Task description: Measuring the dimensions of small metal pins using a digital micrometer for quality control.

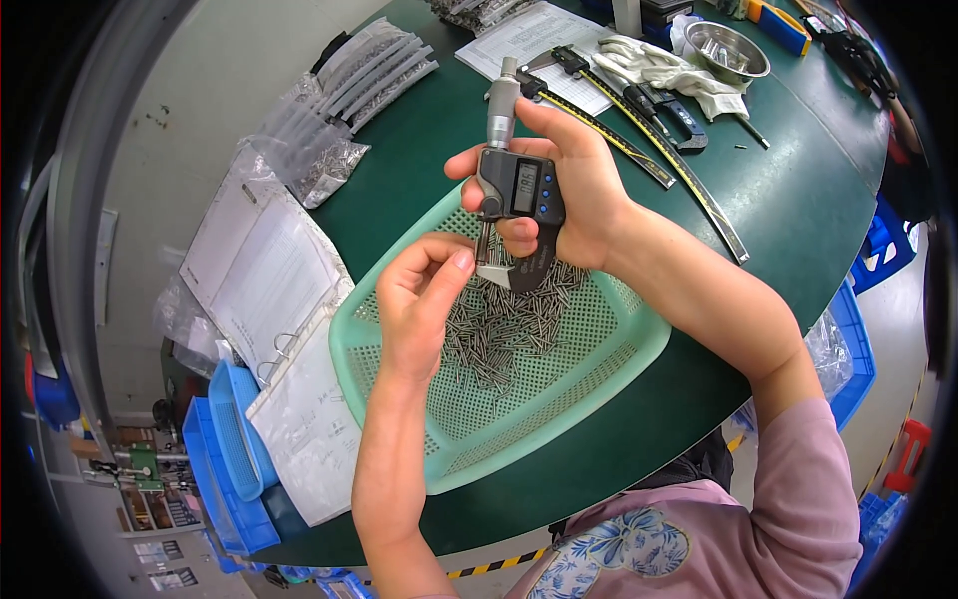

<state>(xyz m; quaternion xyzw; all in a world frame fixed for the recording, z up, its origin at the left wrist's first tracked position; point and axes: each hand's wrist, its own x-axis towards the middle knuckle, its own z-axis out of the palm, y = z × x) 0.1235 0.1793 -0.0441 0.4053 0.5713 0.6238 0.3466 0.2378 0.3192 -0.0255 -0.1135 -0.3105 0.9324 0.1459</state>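
Observation:
A digital micrometer [523, 187] with a small screen and blue buttons is gripped in my right hand [584, 175], its thimble pointing away from me. My left hand [424, 295] pinches a small metal pin [482, 250] at the micrometer's jaws, fingertips close to the anvil. The fingers partly hide the pin. Below both hands stands a light green perforated basket [589, 384]. Many thin grey metal pins [499, 334] lie heaped in it.
An open ring binder [264, 270] lies left of the basket, with blue trays [215, 479] beside it. Bags of metal parts [369, 75] sit behind. Calipers [649, 125], white gloves [664, 70], another micrometer [684, 125] and a metal bowl [733, 50] rest on the green table [798, 215].

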